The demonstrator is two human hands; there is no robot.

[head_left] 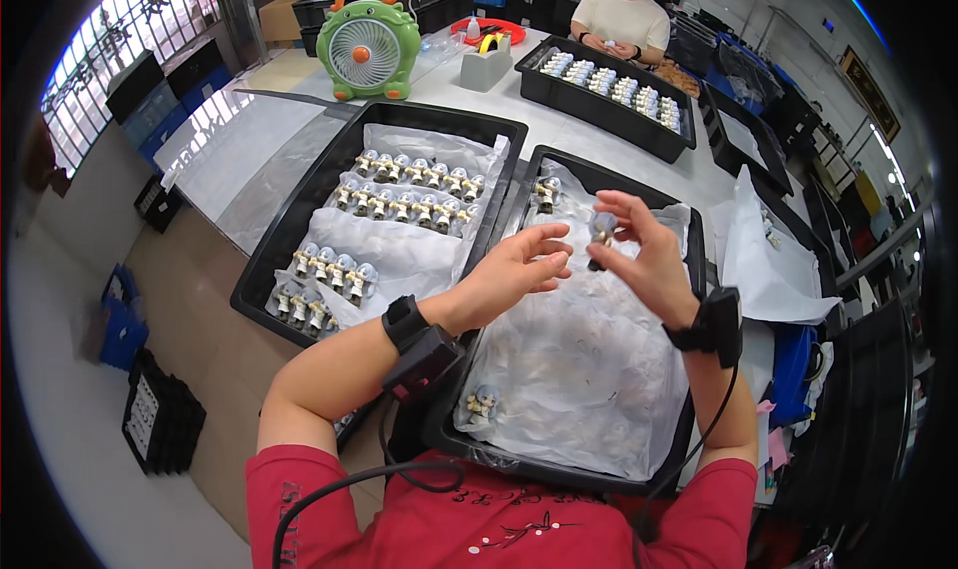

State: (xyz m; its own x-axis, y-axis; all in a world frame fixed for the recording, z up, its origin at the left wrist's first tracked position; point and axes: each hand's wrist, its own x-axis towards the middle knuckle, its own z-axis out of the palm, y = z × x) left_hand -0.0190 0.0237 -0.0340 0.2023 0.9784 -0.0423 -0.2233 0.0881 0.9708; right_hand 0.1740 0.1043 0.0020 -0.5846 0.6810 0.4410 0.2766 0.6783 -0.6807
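Note:
Between the thumb and fingers of my right hand is a small figurine with pale blue-grey hair and a dark base. My left hand hovers beside it, fingers apart, holding nothing. Both hands are over a black tray lined with crumpled white sheeting. In that tray one figurine stands at the far left corner, and another figurine lies at the near left corner. To the left, a second black tray holds rows of like figurines on white sheeting.
A green animal-shaped fan stands at the back left, near a tape dispenser. Farther back, another black tray carries rows of figurines, with a seated person behind it. White sheeting drapes over a tray on the right.

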